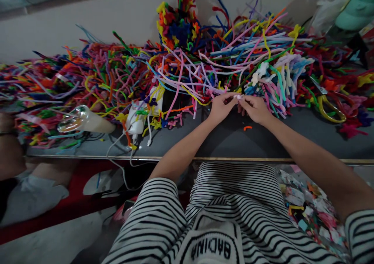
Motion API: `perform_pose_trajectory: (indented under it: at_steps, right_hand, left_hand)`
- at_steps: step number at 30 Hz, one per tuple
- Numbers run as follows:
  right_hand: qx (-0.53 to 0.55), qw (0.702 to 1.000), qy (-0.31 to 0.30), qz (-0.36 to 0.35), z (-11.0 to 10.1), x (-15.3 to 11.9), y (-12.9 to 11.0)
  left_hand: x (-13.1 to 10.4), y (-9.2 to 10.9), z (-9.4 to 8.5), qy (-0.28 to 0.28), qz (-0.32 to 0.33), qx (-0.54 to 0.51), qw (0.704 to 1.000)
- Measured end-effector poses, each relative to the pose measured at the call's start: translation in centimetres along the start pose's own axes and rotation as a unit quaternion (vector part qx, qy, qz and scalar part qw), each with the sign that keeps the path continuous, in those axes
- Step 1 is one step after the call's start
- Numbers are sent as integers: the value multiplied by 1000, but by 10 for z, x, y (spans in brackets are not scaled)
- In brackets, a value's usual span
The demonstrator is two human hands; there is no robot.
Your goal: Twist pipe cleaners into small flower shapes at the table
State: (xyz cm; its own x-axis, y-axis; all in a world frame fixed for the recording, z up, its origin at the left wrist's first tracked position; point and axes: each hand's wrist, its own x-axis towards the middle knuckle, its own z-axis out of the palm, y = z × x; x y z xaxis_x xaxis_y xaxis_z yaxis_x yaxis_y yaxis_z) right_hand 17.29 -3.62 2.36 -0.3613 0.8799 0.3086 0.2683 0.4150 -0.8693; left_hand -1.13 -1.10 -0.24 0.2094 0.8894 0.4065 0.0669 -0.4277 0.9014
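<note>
Both of my hands meet above the dark table (230, 141), at the near edge of the pile of fuzzy stems. Between their fingertips is a small pale pink fuzzy piece (238, 97). My left hand (221, 107) pinches its left side, and my right hand (254, 108) is closed on the right side. The exact shape of the piece is too small to tell. Just below my right hand a short orange stem piece (247, 128) lies on the table.
Colourful fuzzy stems (117, 69) are heaped along the wall. Yellow-handled scissors (330, 110) lie at the right. Left of my hands are a white power strip (136, 118) with cables and a plastic cup (96, 122). Another person's arm (10, 151) is at the far left.
</note>
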Motion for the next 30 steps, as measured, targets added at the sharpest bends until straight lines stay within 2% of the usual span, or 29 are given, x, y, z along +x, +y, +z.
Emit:
perform_pose_trajectory:
  at_steps: [5, 8, 16, 19, 22, 30]
  right_hand:
    - [19, 1000, 1, 11, -3, 1, 2]
    - [71, 997, -16, 20, -5, 2, -1]
    - [232, 960, -112, 106, -9, 6, 2]
    - [265, 953, -107, 103, -10, 6, 4]
    - [260, 957, -89, 89, -10, 6, 6]
    - [207, 974, -60, 63, -9, 6, 7]
  left_hand:
    - [1, 3, -3, 3, -5, -10, 1000]
    - [3, 3, -6, 15, -29, -31, 999]
    - [5, 3, -6, 5, -90, -118, 989]
    - [4, 4, -5, -4, -94, -143, 985]
    - [3, 8, -4, -11, -86, -156, 984]
    - [-1, 14, -3, -17, -41, -108, 993]
